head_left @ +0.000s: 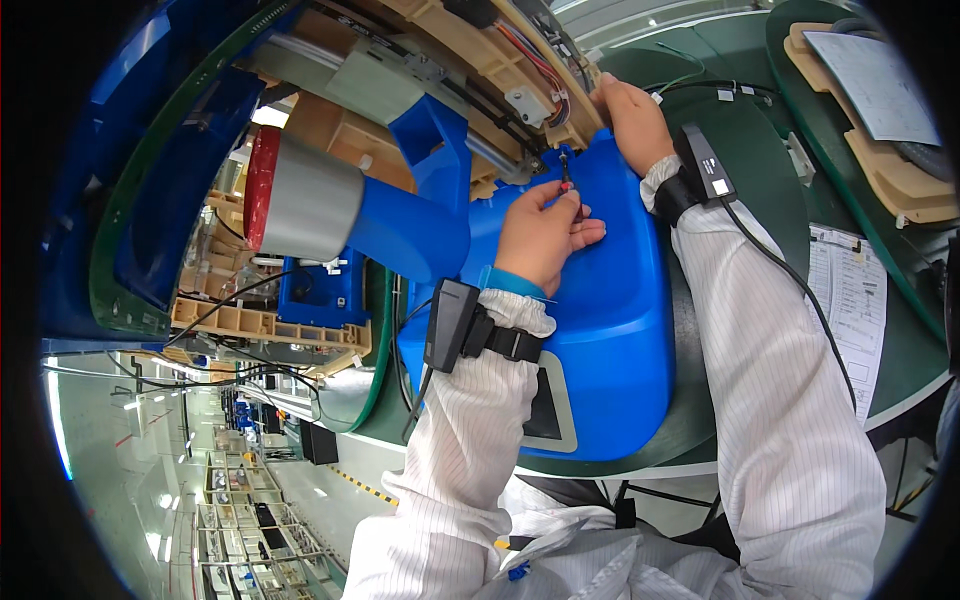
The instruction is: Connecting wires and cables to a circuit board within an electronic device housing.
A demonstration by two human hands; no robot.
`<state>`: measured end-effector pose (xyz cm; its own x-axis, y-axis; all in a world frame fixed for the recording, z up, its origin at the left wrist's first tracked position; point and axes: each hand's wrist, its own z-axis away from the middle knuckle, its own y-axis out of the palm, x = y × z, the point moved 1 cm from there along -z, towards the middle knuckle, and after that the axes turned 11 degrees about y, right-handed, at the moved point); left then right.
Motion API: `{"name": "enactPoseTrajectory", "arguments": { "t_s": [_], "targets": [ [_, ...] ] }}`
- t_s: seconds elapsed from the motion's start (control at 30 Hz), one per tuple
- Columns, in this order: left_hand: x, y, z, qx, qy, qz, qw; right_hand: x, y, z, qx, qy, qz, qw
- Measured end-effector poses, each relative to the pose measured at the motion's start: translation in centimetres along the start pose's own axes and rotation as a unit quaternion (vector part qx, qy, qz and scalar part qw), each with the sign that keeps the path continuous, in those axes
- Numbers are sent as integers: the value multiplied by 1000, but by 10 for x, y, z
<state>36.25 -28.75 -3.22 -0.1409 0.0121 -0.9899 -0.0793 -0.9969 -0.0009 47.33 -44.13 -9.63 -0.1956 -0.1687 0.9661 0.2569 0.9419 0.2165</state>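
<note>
My left hand (545, 235) is over the top of a blue plastic housing (620, 330), its thumb and forefinger pinching a thin black piece with a red part (567, 187). I cannot make out whether this is a cable end or a small tool. The piece points up to a small dark fitting (565, 155) at the housing's far edge. My right hand (637, 122) is closed against the edge of a tan plastic frame (590, 115), just beyond the housing. Most of its fingers are turned away from view. The frame carries metal rails and coloured wires (535, 55).
To the left, a blue spout holds a silver cylinder (305, 195) with a red end. Printed sheets (845, 310) lie on the green table (745, 200) at right. Tan trays (870, 110) stand at the far right. Black cables run from both wrist devices.
</note>
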Motion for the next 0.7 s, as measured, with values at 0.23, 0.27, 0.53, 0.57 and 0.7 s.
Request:
{"name": "enactPoseTrajectory", "arguments": {
  "t_s": [0.23,0.27,0.53,0.57,0.7],
  "targets": [
    [-3,-10,0,19,28,-67,997,1,2,5,7,11,-17,1000],
    [0,-13,-2,27,-4,13,1000,2,4,5,8,11,-18,1000],
    [-3,-12,-1,33,46,-114,992,-4,4,2,51,42,-116,991],
    [-1,-12,-5,54,32,-85,994,-3,-1,0,28,49,-189,980],
    [3,5,-6,64,21,38,997,18,-57,29,-106,-90,-57,989]
  ]
}}
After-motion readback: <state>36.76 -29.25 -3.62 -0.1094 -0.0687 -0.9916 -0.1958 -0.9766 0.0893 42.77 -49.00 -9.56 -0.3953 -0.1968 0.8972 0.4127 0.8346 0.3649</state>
